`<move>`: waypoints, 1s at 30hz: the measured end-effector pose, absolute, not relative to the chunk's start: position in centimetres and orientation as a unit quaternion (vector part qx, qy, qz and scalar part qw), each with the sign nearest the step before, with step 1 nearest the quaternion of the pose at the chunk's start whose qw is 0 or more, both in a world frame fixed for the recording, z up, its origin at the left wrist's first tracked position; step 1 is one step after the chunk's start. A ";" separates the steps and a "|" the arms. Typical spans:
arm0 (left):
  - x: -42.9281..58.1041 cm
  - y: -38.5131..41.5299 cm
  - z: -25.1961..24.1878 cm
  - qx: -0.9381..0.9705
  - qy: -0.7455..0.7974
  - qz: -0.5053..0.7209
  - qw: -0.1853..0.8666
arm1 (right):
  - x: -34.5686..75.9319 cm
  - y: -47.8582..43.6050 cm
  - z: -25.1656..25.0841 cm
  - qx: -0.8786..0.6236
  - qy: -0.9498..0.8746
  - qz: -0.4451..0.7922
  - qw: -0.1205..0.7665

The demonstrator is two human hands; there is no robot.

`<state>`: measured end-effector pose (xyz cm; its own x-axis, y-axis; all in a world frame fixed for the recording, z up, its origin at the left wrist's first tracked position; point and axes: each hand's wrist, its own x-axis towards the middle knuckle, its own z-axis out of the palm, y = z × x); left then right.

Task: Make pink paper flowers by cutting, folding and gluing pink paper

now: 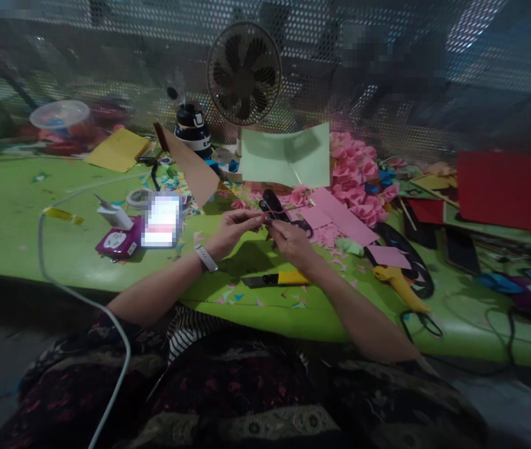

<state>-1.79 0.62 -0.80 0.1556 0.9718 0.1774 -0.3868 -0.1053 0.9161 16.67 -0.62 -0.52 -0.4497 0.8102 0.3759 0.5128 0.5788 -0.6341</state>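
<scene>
My left hand (235, 229), with a light-banded watch (205, 257) on its wrist, pinches at the middle of the green table. My right hand (291, 242) meets it, fingertips pressed together. Whatever lies between the fingers is small and dark, and I cannot make it out. Just beyond them are black-handled scissors (275, 206), partly hidden by the hands. A yellow and black box cutter (288, 277) rests below my right hand, blade pointing left. Pink paper pieces (344, 218) and pink scraps lie to the right of the hands.
A pale green sheet (287, 156) stands before a fan (244, 73), beside pink paper flowers (354, 171). Left are a lit phone (161, 219), a purple power strip (118, 242) and a white cable (62, 287). Right are a yellow glue gun (401, 288) and red paper (508, 190).
</scene>
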 end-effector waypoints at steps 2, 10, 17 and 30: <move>-1.9 0.6 -0.8 0.468 0.307 0.577 0.594 | 16.6 -0.7 -0.5 -0.404 -0.825 0.204 0.339; -1.7 0.3 -0.2 0.440 0.308 0.626 0.565 | 16.5 -0.6 -1.4 -0.408 -0.829 0.115 0.364; -1.5 0.2 0.0 0.441 0.315 0.615 0.573 | 16.8 -0.2 -1.7 -0.428 -0.819 0.168 0.343; -1.8 0.6 -0.5 0.438 0.317 0.605 0.584 | 16.7 -0.6 -0.9 -0.427 -0.810 0.216 0.338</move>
